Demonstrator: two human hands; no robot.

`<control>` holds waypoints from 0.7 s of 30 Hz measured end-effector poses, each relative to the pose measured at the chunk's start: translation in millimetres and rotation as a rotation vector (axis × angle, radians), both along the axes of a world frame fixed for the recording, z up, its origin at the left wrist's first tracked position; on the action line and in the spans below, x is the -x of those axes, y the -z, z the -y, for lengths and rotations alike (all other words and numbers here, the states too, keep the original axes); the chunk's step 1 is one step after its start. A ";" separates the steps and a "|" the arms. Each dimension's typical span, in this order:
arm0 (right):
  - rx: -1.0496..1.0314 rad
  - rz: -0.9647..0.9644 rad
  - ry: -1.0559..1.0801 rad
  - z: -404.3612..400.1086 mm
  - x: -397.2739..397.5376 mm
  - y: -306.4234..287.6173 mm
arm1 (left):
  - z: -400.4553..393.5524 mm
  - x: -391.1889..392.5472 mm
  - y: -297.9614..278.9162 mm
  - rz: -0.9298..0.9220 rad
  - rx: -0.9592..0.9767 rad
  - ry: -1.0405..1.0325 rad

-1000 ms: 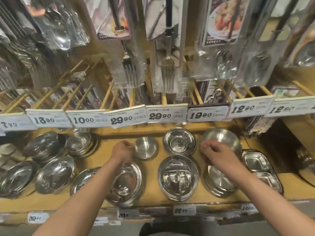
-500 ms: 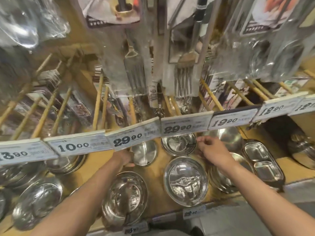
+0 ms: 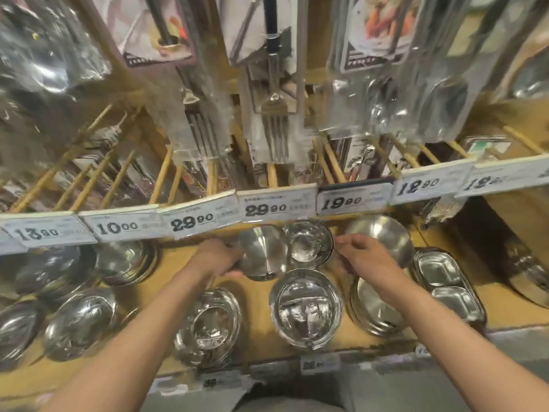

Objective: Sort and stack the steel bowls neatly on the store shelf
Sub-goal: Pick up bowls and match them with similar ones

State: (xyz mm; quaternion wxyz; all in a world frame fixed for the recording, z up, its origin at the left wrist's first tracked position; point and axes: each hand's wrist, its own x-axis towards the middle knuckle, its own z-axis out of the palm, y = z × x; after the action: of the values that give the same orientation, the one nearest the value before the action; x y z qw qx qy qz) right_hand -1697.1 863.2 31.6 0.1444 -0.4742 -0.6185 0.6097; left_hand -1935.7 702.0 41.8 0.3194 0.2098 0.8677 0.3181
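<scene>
Steel bowls stand on a wooden shelf (image 3: 255, 295). My left hand (image 3: 218, 258) grips a small matte steel bowl (image 3: 263, 254), tilted on its side at the back of the shelf. My right hand (image 3: 361, 257) holds the right rim of a shiny small bowl (image 3: 309, 243) just right of it; the two bowls touch. In front of them sits a larger shiny bowl (image 3: 306, 309), and a wide one (image 3: 209, 325) is left of that. A matte bowl (image 3: 381, 236) stands behind my right hand, above a stack of plates (image 3: 374, 310).
Divided steel trays (image 3: 445, 283) lie at the right. More bowl stacks (image 3: 124, 263) fill the left side. A rail of price tags (image 3: 276, 206) hangs just above the back bowls. Packaged forks and spoons (image 3: 274, 126) hang on pegs overhead.
My left hand has tipped the small matte bowl up on its side and drawn it toward the shiny bowl. My right hand moved from the plates to that bowl's rim. The view shifted closer.
</scene>
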 end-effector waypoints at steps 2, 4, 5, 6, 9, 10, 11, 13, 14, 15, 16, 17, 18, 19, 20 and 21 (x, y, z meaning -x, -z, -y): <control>0.038 -0.036 -0.032 0.4 -13.3 -7.2 | -6.5 -26.5 -7.2 0.035 -0.043 -0.006; 0.085 -0.089 -0.051 1.2 -28.8 -14.2 | -15.2 -54.5 -11.9 0.068 -0.073 0.023; 0.093 -0.113 -0.053 0.6 -38.3 -17.4 | -20.6 -69.0 -11.6 0.087 -0.093 0.028; 0.086 -0.121 -0.059 -0.7 -48.8 -20.1 | -26.5 -84.7 -11.9 0.106 -0.111 0.028; -0.042 -0.083 -0.071 -9.2 -81.2 -23.9 | -46.7 -125.1 -7.0 0.112 -0.138 0.060; -0.113 -0.057 -0.073 -13.4 -93.3 -23.0 | -52.9 -139.5 -5.4 0.139 -0.151 0.068; -0.163 -0.037 -0.075 -17.5 -105.1 -21.6 | -58.7 -151.9 -3.7 0.168 -0.165 0.072; -0.163 -0.051 -0.067 -24.2 -125.0 -17.0 | -69.0 -173.4 0.6 0.208 -0.181 0.061; -0.151 -0.059 -0.067 -25.5 -133.6 -14.9 | -73.1 -182.5 3.8 0.213 -0.184 0.057; -0.157 -0.056 -0.068 -26.1 -140.0 -13.1 | -75.7 -189.5 6.8 0.198 -0.180 0.057; -0.173 -0.045 -0.068 -26.4 -144.2 -10.0 | -78.3 -195.4 9.9 0.179 -0.178 0.064; -0.190 -0.032 -0.063 -26.6 -147.3 -6.5 | -79.3 -199.5 12.1 0.167 -0.173 0.069; -0.198 -0.019 -0.055 -26.4 -148.7 -2.9 | -78.9 -201.8 13.5 0.164 -0.174 0.068; -0.191 -0.002 -0.048 -26.0 -150.4 -0.3 | -77.9 -204.3 13.8 0.162 -0.177 0.063; -0.170 0.001 -0.045 -25.7 -151.2 1.8 | -76.9 -205.4 14.6 0.153 -0.183 0.052; -0.142 -0.008 -0.050 -25.6 -151.5 4.2 | -76.1 -205.5 14.9 0.136 -0.185 0.044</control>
State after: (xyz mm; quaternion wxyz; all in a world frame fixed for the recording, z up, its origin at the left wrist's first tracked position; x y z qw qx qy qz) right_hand -1545.7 888.8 27.4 0.1647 -0.4448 -0.6712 0.5696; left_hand -1730.2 778.1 26.9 0.3635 0.2353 0.8062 0.4032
